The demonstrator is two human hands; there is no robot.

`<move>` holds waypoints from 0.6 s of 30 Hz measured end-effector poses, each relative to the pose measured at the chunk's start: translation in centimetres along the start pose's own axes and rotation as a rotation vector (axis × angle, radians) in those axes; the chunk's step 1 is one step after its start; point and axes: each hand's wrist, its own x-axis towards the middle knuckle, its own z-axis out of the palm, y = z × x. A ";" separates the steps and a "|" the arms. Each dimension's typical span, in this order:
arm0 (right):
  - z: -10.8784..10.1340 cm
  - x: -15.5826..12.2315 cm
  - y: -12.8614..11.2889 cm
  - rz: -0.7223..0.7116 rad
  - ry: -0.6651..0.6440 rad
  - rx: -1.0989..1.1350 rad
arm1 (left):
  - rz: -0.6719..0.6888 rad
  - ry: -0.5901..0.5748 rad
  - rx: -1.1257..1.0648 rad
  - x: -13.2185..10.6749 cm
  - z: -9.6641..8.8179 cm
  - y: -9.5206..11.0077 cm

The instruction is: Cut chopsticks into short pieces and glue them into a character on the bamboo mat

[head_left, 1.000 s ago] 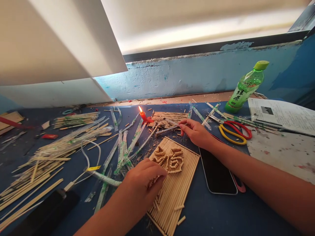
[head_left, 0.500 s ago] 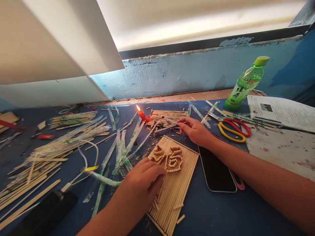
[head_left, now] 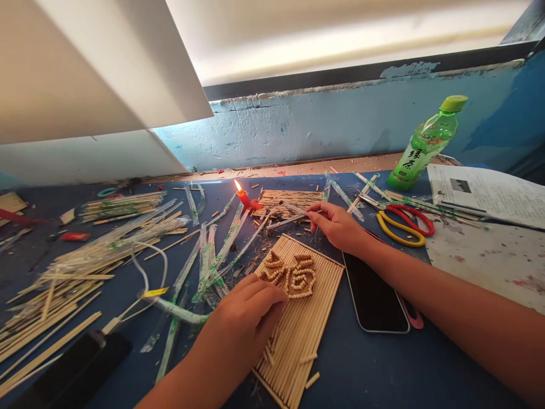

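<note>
My right hand (head_left: 336,226) is closed on thin silvery tweezers (head_left: 293,208), their two arms spread to the left above a small panel of dark-edged sticks (head_left: 293,199). Below it lies a larger panel of wooden sticks (head_left: 317,318), set side by side. On its upper part stands a raised pattern of short, beaded-looking pieces (head_left: 301,278). My left hand (head_left: 247,312) rests over the left side of this panel, fingers curled; its fingertips and anything in them are hidden. A few short cut sticks (head_left: 312,380) lie near the lower right edge.
A lit red candle (head_left: 243,197) burns behind the panels. Right are a phone (head_left: 374,301), scissors with red and yellow handles (head_left: 400,227), a green tea bottle (head_left: 426,145) and printed paper (head_left: 489,196). Left are loose sticks (head_left: 63,284), clear wrappers (head_left: 208,255) and a white cable (head_left: 183,312).
Both hands hold nearly the same positions and grips. The view shifts very slightly, and things at the left appear a little further left.
</note>
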 end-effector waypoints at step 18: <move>0.0 0.0 0.1 -0.003 -0.003 0.002 | 0.110 0.021 0.106 -0.4 0.3 0.0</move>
